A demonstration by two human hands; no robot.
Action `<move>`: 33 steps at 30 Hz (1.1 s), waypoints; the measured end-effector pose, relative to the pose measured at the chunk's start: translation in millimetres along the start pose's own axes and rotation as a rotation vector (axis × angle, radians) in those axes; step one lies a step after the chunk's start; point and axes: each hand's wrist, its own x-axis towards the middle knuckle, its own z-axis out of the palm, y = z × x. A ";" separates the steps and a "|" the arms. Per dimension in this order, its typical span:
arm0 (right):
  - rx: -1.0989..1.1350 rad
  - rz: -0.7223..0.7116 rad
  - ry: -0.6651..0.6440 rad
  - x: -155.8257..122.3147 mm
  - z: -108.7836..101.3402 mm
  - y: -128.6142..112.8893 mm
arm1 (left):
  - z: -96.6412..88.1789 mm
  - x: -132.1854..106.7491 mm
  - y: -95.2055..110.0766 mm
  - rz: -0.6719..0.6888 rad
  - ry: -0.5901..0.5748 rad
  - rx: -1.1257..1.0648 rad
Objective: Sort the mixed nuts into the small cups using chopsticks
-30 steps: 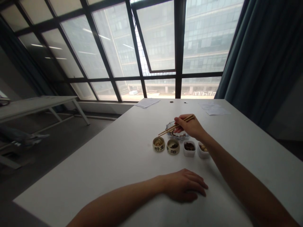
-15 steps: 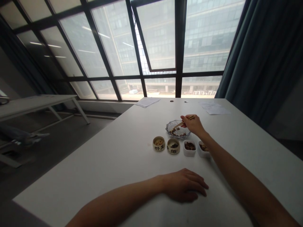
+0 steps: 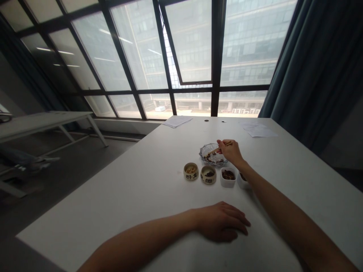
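Head view, and I see the right hand (image 3: 231,152) closed around wooden chopsticks (image 3: 213,151), their tips reaching into a clear glass bowl (image 3: 201,154) with light and dark pieces (image 3: 210,160) in it; whether they pinch one, I can't tell. Just this side of the bowl stand two round pots (image 3: 191,176) (image 3: 208,180) and two white cups (image 3: 228,183) (image 3: 243,184), the last partly behind the forearm. Nearer the person, the left hand (image 3: 224,222) rests palm down, unclenched, on the white table (image 3: 141,192).
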 end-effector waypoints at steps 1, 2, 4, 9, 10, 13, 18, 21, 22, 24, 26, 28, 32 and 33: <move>-0.011 -0.003 0.008 0.4 -0.4 0.8 | 0.1 0.1 0.1 -0.002 0.001 -0.003; -0.021 -0.004 0.016 1.0 -1.1 0.9 | 0.2 0.2 0.0 -0.001 0.002 -0.006; -0.035 -0.005 0.032 2.5 -3.7 -2.4 | 0.5 0.2 -0.3 0.003 0.004 -0.012; 0.118 0.038 0.070 0.5 -16.9 -41.2 | 1.1 -1.2 -1.4 0.007 0.007 -0.021; 0.177 0.050 0.066 -2.6 -19.6 -53.0 | 1.2 -1.5 -1.7 0.008 0.008 -0.022; 0.279 0.049 -0.020 -17.4 -24.9 -86.7 | 1.4 -1.9 -2.4 0.005 0.009 -0.031; 0.333 0.061 -0.220 -40.0 -19.3 -111.5 | 0.9 -1.1 -1.5 -0.017 0.001 -0.036; 0.355 0.118 -0.287 -42.6 -13.0 -110.2 | 1.2 -1.0 -0.4 -0.023 0.003 -0.028; 0.359 0.133 -0.296 -42.2 -11.7 -109.4 | 1.5 -1.1 -0.2 -0.021 0.007 -0.025; 0.362 0.145 -0.296 -40.8 -11.2 -108.6 | 2.1 -1.5 -0.1 -0.021 0.015 -0.021; 0.359 0.129 -0.287 -38.7 -13.8 -109.1 | 2.4 -1.7 -0.4 -0.028 0.011 -0.025; 0.344 0.104 -0.269 -34.7 -19.3 -108.7 | 2.3 -1.5 -0.6 -0.032 0.004 -0.030; 0.288 0.032 -0.140 -17.5 -33.2 -93.8 | 1.0 -1.1 0.0 -0.019 0.011 -0.027; 0.262 0.026 -0.095 -11.9 -36.0 -86.2 | 0.6 -1.1 0.4 -0.023 0.012 -0.028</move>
